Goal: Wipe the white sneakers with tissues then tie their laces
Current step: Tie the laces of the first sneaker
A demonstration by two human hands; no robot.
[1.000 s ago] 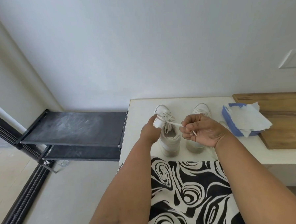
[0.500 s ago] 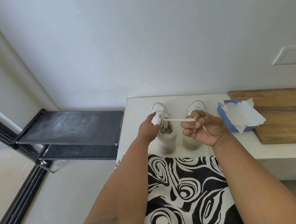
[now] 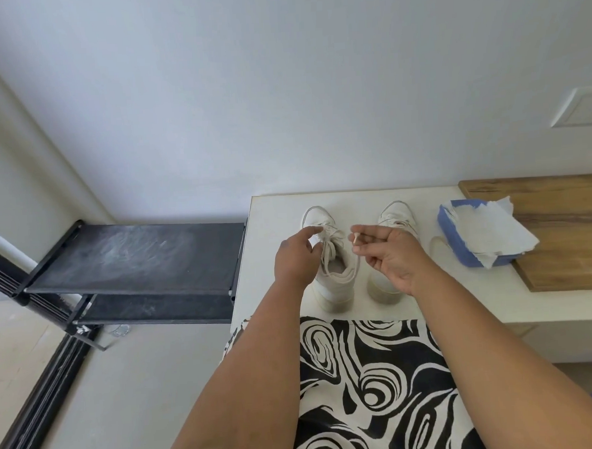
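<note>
Pinched between the thumb and forefinger of the right hand is the tipped end of a shoelace, which loops down over the collar of the left sneaker. The left hand reaches to the knot of laces on that shoe's tongue, forefinger stretched out; whether it grasps a lace I cannot tell. Both white sneakers stand side by side, toes to the wall, on a white bench, the right sneaker partly hidden behind the right hand. Near it lies a blue tissue pack with white tissues spilling out, resting against a wooden board. A black shoe rack stands beside the bench.
</note>
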